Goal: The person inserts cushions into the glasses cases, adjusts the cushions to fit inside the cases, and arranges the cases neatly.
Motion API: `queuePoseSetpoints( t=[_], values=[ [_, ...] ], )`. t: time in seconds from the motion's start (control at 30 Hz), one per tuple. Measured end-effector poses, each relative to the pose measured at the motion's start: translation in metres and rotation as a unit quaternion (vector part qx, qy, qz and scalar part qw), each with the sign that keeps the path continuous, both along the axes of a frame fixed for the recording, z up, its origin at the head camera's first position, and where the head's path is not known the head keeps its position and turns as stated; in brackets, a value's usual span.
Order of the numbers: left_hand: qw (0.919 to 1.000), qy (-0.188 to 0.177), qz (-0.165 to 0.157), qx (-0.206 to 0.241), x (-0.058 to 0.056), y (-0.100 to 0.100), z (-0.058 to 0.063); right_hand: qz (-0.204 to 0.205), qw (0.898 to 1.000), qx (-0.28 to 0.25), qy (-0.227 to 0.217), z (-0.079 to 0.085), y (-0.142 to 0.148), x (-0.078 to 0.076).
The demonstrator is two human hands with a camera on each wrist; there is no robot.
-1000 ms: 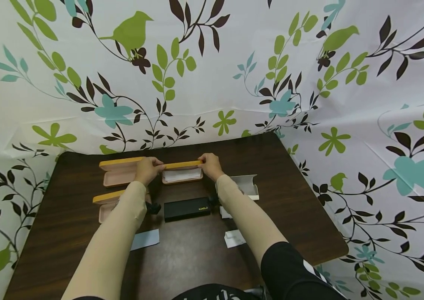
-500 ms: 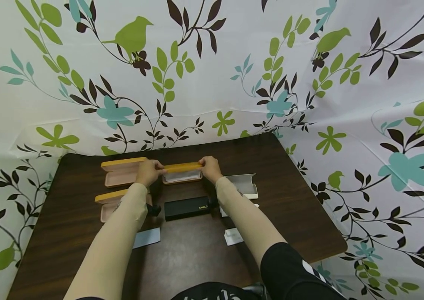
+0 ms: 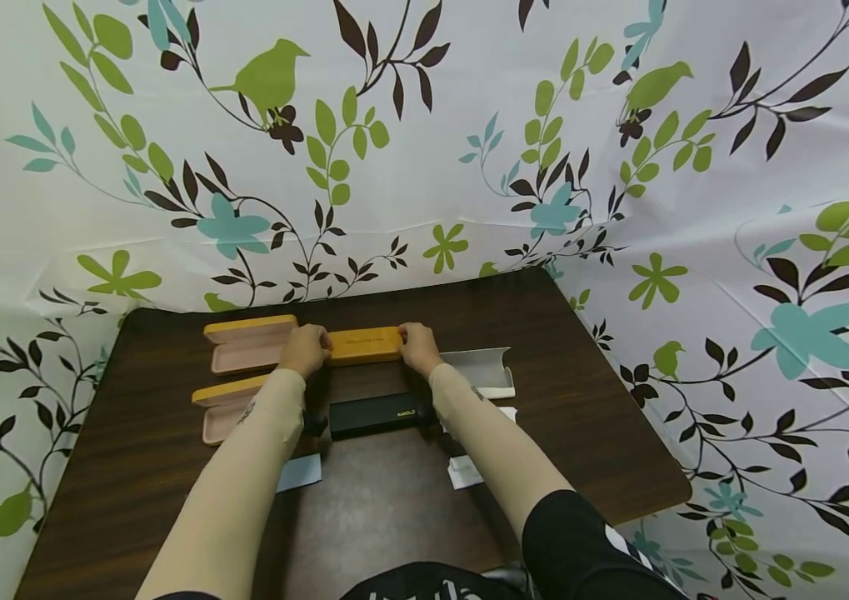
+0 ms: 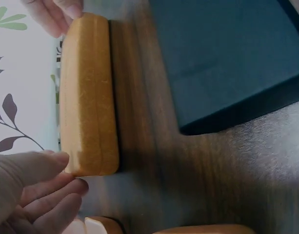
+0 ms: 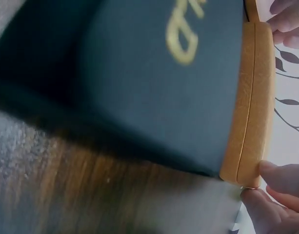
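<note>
An orange-yellow glasses case [image 3: 366, 346] lies at the middle back of the table, its lid down, with faint lettering on top. At its left end my left hand [image 3: 306, 348] pinches the corner; in the left wrist view the thumb sits on the lid edge of the case [image 4: 93, 97]. My right hand [image 3: 420, 346] holds the opposite end, thumb and finger at the corner of the case [image 5: 251, 107] in the right wrist view, where the seam between lid and base looks narrow. The inside of the case is hidden.
Two similar cases with pink lining, a back one [image 3: 244, 357] and a front one [image 3: 223, 421], stand open at left. A black box [image 3: 375, 416] with gold lettering lies nearer me. A blue cloth [image 3: 300, 473], an open white carton [image 3: 482, 372] and white folded pieces [image 3: 465, 472] lie around.
The lid of the middle case has come down toward me from open to shut, covering the white contents seen before. Both hands moved slightly toward me with it.
</note>
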State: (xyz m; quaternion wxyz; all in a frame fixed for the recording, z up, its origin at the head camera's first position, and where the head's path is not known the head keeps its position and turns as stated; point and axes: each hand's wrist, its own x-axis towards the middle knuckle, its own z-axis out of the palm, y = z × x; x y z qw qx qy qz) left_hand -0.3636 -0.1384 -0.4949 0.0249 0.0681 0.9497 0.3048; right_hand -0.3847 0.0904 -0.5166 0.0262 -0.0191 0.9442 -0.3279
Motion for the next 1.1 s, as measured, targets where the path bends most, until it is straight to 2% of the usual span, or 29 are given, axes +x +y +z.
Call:
queuePoseSetpoints(
  t=[0.23, 0.43, 0.6, 0.73, 0.87, 1.1],
  values=[
    [0.9992, -0.035, -0.005, 0.018, -0.001, -0.001, 0.005, 0.008, 1.000, -0.006, 0.001, 0.000, 0.001, 0.000],
    [0.9983, -0.046, -0.012, 0.032, -0.002, -0.001, 0.004, 0.012, 1.000, 0.015, -0.001, 0.001, 0.003, -0.002],
    [0.9988, -0.038, -0.005, 0.030, 0.001, -0.003, 0.007, 0.018, 1.000, 0.020, -0.004, 0.005, -0.001, 0.002],
    [0.9990, -0.016, 0.001, 0.041, 0.002, -0.007, 0.009, 0.020, 1.000, 0.019, 0.004, 0.009, -0.001, 0.005],
    [0.9972, -0.019, 0.004, 0.072, 0.006, -0.013, 0.020, 0.027, 0.999, -0.008, 0.021, 0.014, -0.001, 0.006],
    [0.9862, -0.080, -0.011, 0.145, 0.021, -0.027, 0.040, 0.046, 0.997, -0.047, 0.031, 0.026, -0.002, 0.013]
  ],
)
